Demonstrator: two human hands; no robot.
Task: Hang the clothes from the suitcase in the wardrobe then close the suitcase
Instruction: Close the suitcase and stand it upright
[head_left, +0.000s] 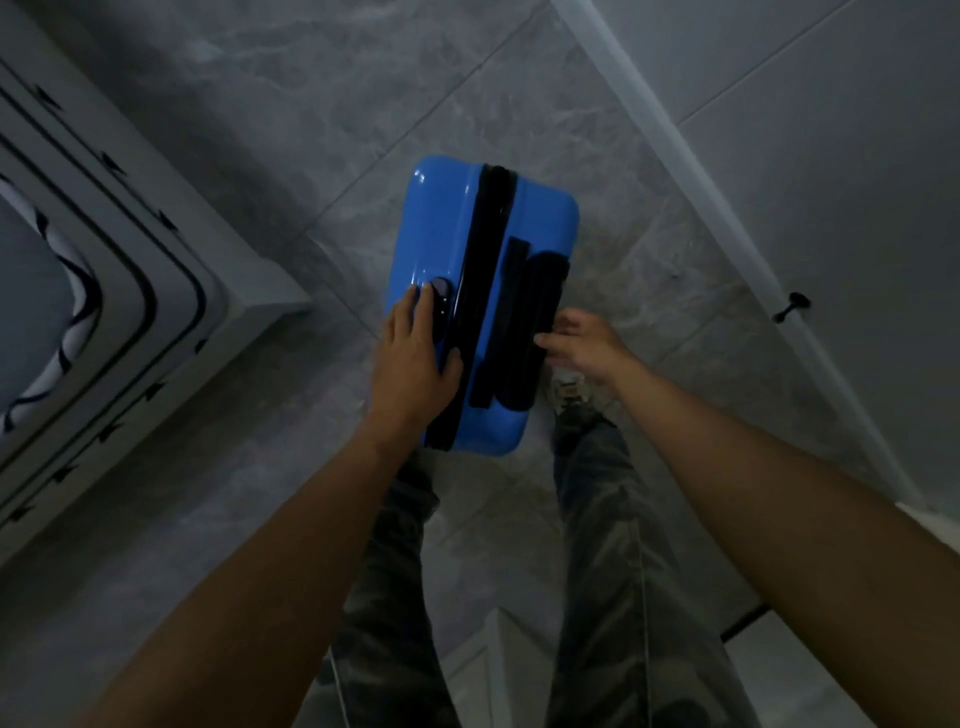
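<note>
Fingers of L hand (410, 358) flat on suitcase (540, 218), R hand (582, 343) loose by handle (540, 296)

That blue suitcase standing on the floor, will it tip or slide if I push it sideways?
The blue suitcase looks rigid and glossy, so it likely won't flex but may slip under the flat left hand. Standing on end on smooth floor tiles, it could probably slide, or tip if shoved high up.

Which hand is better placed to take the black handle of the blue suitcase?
The right hand: its fingertips are at the handle. The left hand lies flat on the suitcase shell, beyond the zipper.
</note>
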